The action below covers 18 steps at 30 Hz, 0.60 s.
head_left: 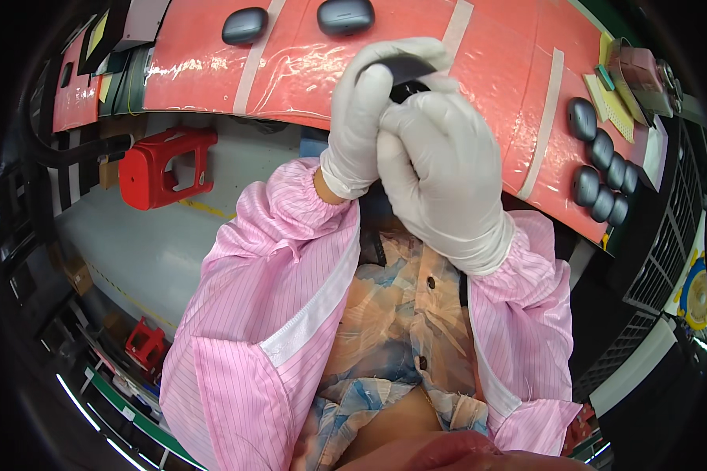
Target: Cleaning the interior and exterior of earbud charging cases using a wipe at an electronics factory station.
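In front of my chest, over the near edge of the red-covered table, both gloved hands meet around a dark, glossy earbud charging case [404, 69] that looks opened. My left hand [352, 118] wraps it from the left, thumb along its near side and fingers over the far side. The fingers of my right hand [452, 161] are curled against its near right part; their tips and much of the case are hidden. Two closed dark grey cases, one at the far left [245, 26] and one near the middle [346, 16], lie beyond my hands.
Several similar cases [581, 119] are grouped at the table's right end, beside yellow papers [609, 106] and a pinkish container [640, 71]. Pale tape strips [542, 125] cross the red table cover [518, 71]. A red stool [165, 166] stands on the floor to the left.
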Motion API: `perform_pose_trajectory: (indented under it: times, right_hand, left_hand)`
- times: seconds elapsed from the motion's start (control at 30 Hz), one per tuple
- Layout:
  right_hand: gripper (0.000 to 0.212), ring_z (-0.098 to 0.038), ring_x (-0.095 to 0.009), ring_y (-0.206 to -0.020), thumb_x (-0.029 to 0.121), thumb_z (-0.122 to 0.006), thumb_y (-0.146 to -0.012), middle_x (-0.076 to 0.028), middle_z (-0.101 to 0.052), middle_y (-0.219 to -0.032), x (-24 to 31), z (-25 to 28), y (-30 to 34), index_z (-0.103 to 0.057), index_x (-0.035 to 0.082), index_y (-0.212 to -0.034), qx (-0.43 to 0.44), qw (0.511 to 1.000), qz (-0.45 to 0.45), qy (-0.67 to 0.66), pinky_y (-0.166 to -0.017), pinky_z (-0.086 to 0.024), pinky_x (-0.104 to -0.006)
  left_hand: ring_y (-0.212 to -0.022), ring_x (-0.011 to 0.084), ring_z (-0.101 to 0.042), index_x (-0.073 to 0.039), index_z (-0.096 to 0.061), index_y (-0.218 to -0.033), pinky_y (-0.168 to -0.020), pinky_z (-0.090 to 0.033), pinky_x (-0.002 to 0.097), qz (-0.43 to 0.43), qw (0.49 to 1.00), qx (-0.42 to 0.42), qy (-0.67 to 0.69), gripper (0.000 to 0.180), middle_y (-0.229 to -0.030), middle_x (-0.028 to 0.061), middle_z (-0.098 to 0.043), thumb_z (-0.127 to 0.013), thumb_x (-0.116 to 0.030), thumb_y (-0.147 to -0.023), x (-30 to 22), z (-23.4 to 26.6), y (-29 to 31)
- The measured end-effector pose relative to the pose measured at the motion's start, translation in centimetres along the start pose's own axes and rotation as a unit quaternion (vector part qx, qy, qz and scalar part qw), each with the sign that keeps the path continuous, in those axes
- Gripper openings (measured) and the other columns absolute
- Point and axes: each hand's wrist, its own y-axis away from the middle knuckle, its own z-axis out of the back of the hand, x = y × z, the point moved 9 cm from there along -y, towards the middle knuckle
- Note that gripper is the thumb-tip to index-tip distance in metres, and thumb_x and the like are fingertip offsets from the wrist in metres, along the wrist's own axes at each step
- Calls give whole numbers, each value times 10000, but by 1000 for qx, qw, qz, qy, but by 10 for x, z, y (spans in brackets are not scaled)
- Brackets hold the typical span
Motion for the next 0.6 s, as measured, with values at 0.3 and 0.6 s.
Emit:
perform_pose_trajectory:
  times: [0.3, 0.6]
  right_hand:
    - [178, -629, -139, -829, -11, -575, -892, -71, -662, -906, -70, 9, 20, -657, -12, -1049, -37, 897, -245, -365, -763, -488, -265]
    - [149, -548, -315, -706, -13, -633, -787, -129, -567, -785, -24, -4, -3, -622, 14, -933, 10, 996, -32, -82, -661, -441, -408]
  left_hand:
    - [-733, 157, -638, 3, -504, -1247, -674, -525, 270, -31, 999, 32, 30, 767, -1033, 145, -647, -349, -671, -916, -9, 8, -12]
    - [-1055, 158, -520, -21, -429, -1324, -929, -430, 325, -79, 997, 5, -28, 608, -1174, 84, -537, -518, -479, -933, 6, 10, -6]
